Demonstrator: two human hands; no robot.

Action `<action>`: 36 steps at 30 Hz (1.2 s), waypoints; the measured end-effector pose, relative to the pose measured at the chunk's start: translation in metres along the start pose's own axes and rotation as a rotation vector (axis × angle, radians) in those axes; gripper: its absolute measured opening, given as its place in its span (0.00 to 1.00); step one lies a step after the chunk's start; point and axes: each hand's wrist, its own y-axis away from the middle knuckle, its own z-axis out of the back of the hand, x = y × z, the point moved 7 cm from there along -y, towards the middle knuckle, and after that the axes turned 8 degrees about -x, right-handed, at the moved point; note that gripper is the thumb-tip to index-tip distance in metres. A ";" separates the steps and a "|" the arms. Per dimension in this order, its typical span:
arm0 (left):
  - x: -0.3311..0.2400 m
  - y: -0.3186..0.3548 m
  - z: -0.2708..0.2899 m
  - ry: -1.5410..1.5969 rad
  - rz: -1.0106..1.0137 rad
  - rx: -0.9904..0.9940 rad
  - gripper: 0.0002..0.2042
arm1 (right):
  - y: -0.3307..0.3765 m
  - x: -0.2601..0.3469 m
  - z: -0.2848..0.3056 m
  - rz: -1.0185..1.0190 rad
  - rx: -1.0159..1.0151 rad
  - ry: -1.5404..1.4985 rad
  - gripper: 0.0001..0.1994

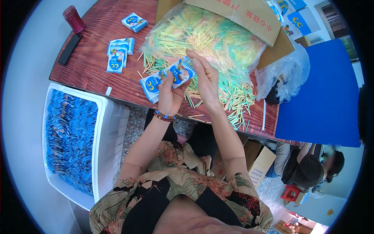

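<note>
My left hand is closed round a small blue-and-white packet, its thumb lying over the front. A second packet of the same kind sticks out to the left of that thumb; whether the hand grips it or it rests on the table, I cannot tell. The fingers of my right hand are bent at the upper right edge of the held packet, thumb against its corner. Anything small between those fingers is hidden. Just beyond both hands, thin pastel sticks in yellow, green and pink spill over the red-brown table.
A clear plastic bag of sticks lies against an open cardboard box. More packets sit at left, near a dark red jar and a black bar. A white bin holds many blue packets. A co-worker sits at right.
</note>
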 end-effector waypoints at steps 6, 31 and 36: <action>-0.039 0.000 -0.003 -0.028 -0.037 0.069 0.16 | -0.014 0.030 -0.051 0.395 0.305 0.479 0.19; -0.202 0.003 0.050 0.023 -0.345 -0.085 0.08 | -0.020 0.004 -0.208 -0.071 0.346 0.127 0.08; -0.232 0.009 0.077 -0.086 -0.444 -0.232 0.07 | -0.018 0.009 -0.243 -0.028 0.390 0.217 0.06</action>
